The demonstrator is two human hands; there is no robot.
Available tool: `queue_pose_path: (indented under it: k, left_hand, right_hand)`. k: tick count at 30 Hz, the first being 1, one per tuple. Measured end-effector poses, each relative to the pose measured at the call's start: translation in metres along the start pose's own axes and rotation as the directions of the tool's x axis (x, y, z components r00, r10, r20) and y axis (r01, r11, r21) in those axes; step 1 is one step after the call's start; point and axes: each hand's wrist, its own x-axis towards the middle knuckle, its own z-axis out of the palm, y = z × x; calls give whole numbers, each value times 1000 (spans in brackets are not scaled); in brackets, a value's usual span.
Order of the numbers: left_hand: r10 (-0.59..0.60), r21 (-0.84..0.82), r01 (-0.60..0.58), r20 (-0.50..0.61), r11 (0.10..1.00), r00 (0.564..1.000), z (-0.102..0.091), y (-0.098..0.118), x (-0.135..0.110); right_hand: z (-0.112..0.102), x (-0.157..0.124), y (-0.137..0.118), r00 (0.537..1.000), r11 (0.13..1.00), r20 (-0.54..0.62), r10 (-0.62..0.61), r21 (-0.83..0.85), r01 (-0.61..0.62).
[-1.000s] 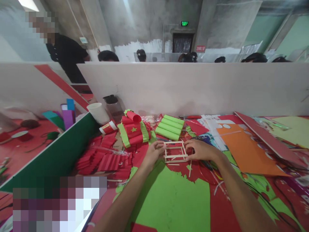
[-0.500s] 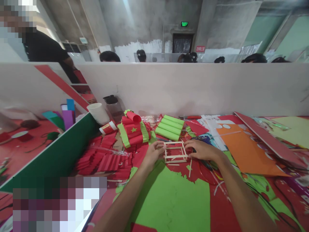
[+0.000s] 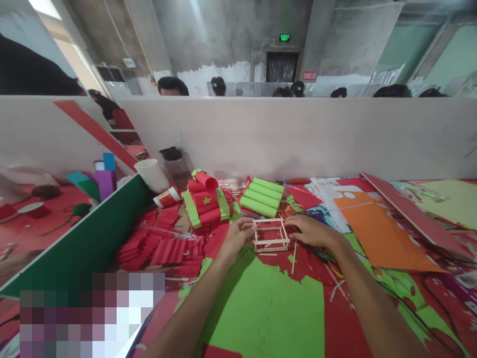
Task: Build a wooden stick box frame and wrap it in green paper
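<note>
A small box-shaped frame of thin pale wooden sticks [image 3: 271,242] stands on the red table cover between my hands. My left hand [image 3: 237,237] has its fingers curled against the frame's left side. On the opposite side, the fingertips of my right hand [image 3: 311,230] are bent around the right end. A loose stick [image 3: 294,258] lies just below my right fingers, and a shorter one is in front of the frame. Nearer to me, a large green paper sheet [image 3: 268,308] with a ragged top edge spreads under my forearms.
Behind the frame are a ridged green paper piece [image 3: 262,196] and a red-and-green paper model [image 3: 206,201] with a star. Folded red papers [image 3: 164,248] lie left, beside a green divider [image 3: 93,238]. Orange sheet [image 3: 376,233] at right. A white partition [image 3: 298,134] stands behind.
Both hands and the stick frame stay almost where they were. Beyond the partition at the left, a person in black has shifted left.
</note>
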Motion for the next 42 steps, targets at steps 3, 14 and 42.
queue_pose_path:
  k: [3, 14, 42]
  left_hand:
    - [-3, 0, 3, -1, 1000, 1000, 0, 0, 0]
    - [-3, 5, 3, -7, 1000, 1000, 0, 0, 1]
    - [7, 8, -7, -12, 1000, 1000, 0, 0, 1]
  right_hand:
    - [-1, 0, -2, 1000, 1000, -9, -3, -2, 3]
    - [-2, 1, -4, 1000, 1000, -7, 2, 12, -2]
    - [-6, -3, -14, 994, 995, 80, 72, -71, -67]
